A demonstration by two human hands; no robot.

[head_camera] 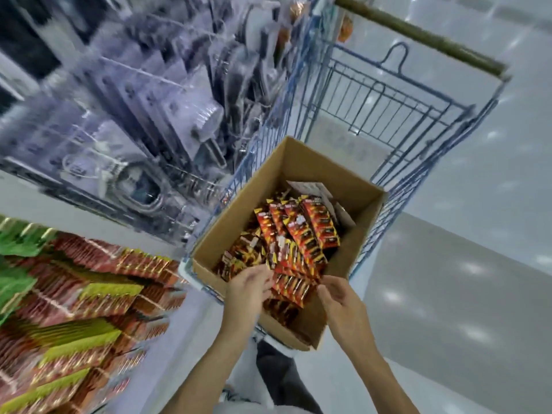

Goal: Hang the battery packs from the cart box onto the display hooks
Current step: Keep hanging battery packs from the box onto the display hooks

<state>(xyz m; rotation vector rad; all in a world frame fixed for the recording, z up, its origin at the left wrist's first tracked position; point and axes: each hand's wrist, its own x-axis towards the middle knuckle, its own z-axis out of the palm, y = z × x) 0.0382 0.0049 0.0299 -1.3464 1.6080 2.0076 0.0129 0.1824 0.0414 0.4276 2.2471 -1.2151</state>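
Display racks [74, 297] on the left, packed with red and green hanging packs. Blue wire cart [397, 121] next, cardboard box [239, 225] inside, heaped with red battery packs [298, 237]. Left hand [248, 289] over the heap, fingertips pinching a pack's edge. Right hand [340, 300] just beside them, fingers loosely curled, holding nothing.

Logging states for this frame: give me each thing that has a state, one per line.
cardboard box: open, sitting in the cart, partly filled
battery packs: loose pile in the box, none lifted clear
left hand: over the near packs, fingers on them, grip unclear
right hand: over the box's near edge, fingers loosely curled, holding nothing
cart: far section bare
display packs: hanging in rows, blurred
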